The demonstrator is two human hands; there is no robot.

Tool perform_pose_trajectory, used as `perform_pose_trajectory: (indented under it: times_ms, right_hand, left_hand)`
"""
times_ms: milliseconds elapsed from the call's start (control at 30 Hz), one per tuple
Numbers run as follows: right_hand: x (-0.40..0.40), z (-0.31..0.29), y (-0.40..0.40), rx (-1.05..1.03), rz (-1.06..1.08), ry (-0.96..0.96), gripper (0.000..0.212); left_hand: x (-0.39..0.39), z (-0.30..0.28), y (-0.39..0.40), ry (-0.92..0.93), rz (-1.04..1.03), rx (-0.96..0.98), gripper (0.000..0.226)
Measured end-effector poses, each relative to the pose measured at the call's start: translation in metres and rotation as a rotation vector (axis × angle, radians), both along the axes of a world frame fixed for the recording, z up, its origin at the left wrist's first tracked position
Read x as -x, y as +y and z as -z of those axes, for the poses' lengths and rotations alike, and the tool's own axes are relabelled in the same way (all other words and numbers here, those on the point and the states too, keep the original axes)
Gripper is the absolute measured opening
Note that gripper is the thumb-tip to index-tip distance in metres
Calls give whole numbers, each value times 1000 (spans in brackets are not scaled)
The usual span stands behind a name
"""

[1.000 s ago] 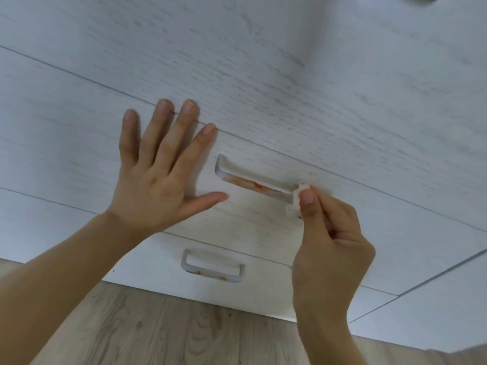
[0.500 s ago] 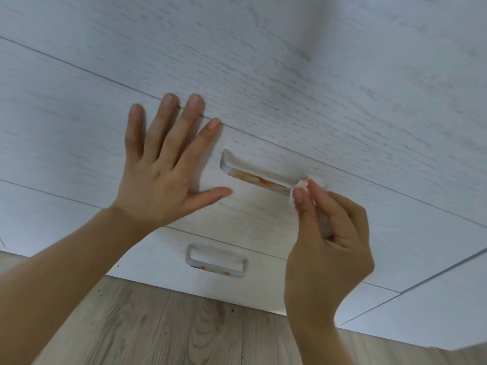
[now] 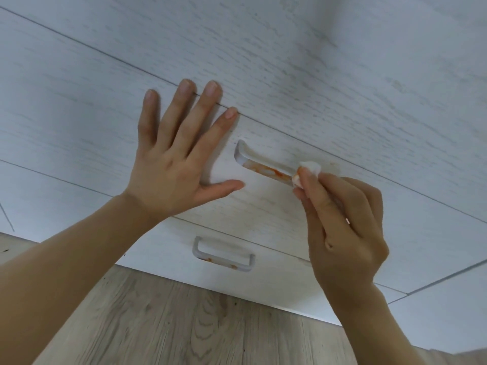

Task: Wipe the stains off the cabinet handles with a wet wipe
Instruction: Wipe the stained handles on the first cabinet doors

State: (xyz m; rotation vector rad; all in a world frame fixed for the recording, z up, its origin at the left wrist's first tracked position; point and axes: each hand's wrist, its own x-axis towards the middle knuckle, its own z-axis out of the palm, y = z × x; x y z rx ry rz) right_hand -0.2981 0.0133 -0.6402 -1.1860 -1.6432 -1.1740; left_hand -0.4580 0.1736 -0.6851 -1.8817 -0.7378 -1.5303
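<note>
The left hand (image 3: 174,164) lies flat on the white cabinet (image 3: 342,75), fingers spread wide, holding nothing. The right hand (image 3: 342,222) pinches a small wet wipe (image 3: 308,171) against the right end of the upper handle (image 3: 263,164) — that end is hidden. Orange stains show on it. The lower handle (image 3: 224,255) is stained too — near the wood floor (image 3: 184,325).

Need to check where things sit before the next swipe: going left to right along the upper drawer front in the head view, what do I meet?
left hand flat on the drawer front → stained upper handle → wet wipe → right hand pinching it
</note>
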Motion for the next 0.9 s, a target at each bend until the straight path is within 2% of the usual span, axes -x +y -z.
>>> perform_pose_trajectory:
  times_ms: [167,400,633,900]
  right_hand:
    - [8,-5,2,16,-17,-48,19]
    - [16,-7,0,88,-14,185,10]
    - [16,-7,3,80,-70,126,8]
    - [25,-8,2,105,-88,223,9]
  left_hand:
    - [0,-1,-1,2,-2,-4,95]
    - [-1,1,2,-1,-16,-9,95]
    - [-2,1,3,-11,-24,-10,96]
    - [-1,-1,1,9,-19,-23,95]
